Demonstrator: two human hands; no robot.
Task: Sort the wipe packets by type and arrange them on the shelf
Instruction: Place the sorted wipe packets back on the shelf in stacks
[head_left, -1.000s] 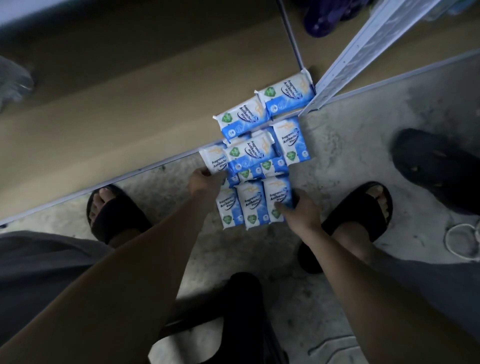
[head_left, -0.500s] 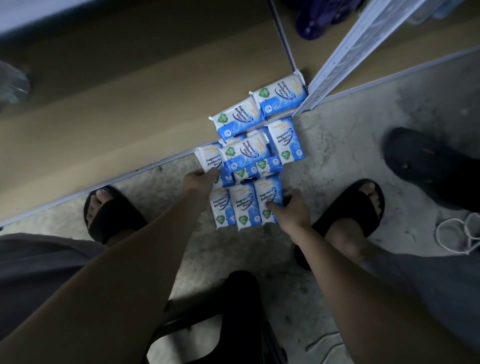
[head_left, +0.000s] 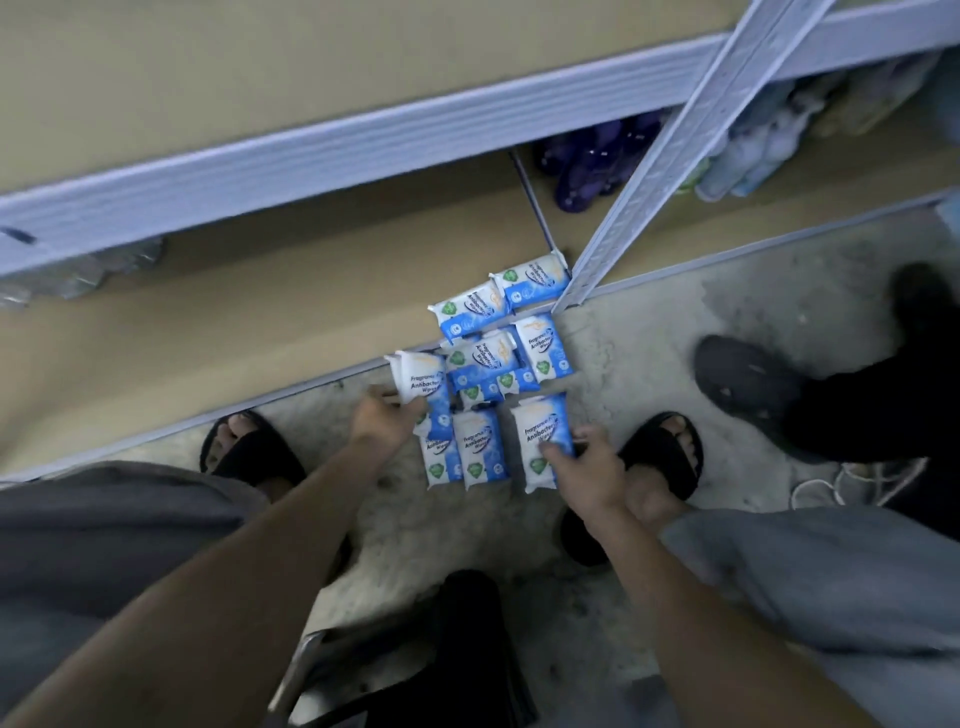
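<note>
Several blue-and-white antibacterial wipe packets lie in a cluster on the concrete floor at the edge of the bottom shelf (head_left: 260, 322). My left hand (head_left: 384, 423) grips one packet (head_left: 421, 384) at the cluster's left, lifted a little off the floor. My right hand (head_left: 584, 470) grips another packet (head_left: 540, 439) at the cluster's lower right. Two packets (head_left: 470, 454) lie flat between my hands. Two more packets (head_left: 501, 299) rest on the shelf board beside the upright post (head_left: 675, 150). A few overlap in the middle (head_left: 488, 364).
My sandalled feet (head_left: 249, 452) stand either side of the cluster. Another person's dark shoe (head_left: 748, 379) is at the right, with a white cord (head_left: 831, 483) near it. An upper shelf beam (head_left: 311, 161) crosses above. Purple items (head_left: 592, 161) and clear-wrapped goods sit deeper on the shelf. A dark object lies below between my arms.
Both hands have closed on packets and raised them slightly; the left packet now stands clear of the pile. My head has tilted up, bringing the upper shelf beam into view.
</note>
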